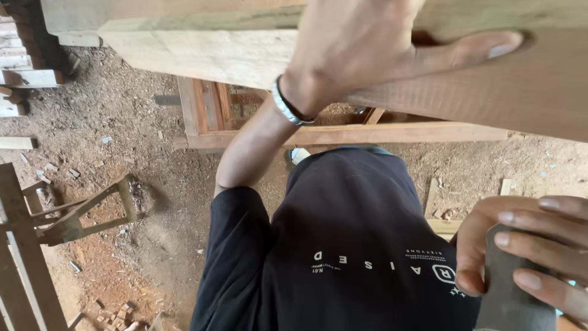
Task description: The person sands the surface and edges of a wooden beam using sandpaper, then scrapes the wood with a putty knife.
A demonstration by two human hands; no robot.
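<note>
My left hand (355, 43) lies flat on a broad wooden plank (202, 52) that crosses the top of the view. Its thumb is spread to the right and its fingers run out of the frame's top edge. A metal bracelet (285, 104) sits on that wrist. At the bottom right my right hand (527, 245) grips a flat dark grey block (508, 300), with the fingers wrapped over its top and the thumb on its left side. The block is held close to my black shirt, well below the plank.
Under the plank stands a reddish wooden frame (208, 116) on a dirt floor strewn with sawdust (135, 122). A low wooden stand (79, 214) and an upright post (24, 257) are at the left. Small wood scraps (113, 319) lie at the bottom left.
</note>
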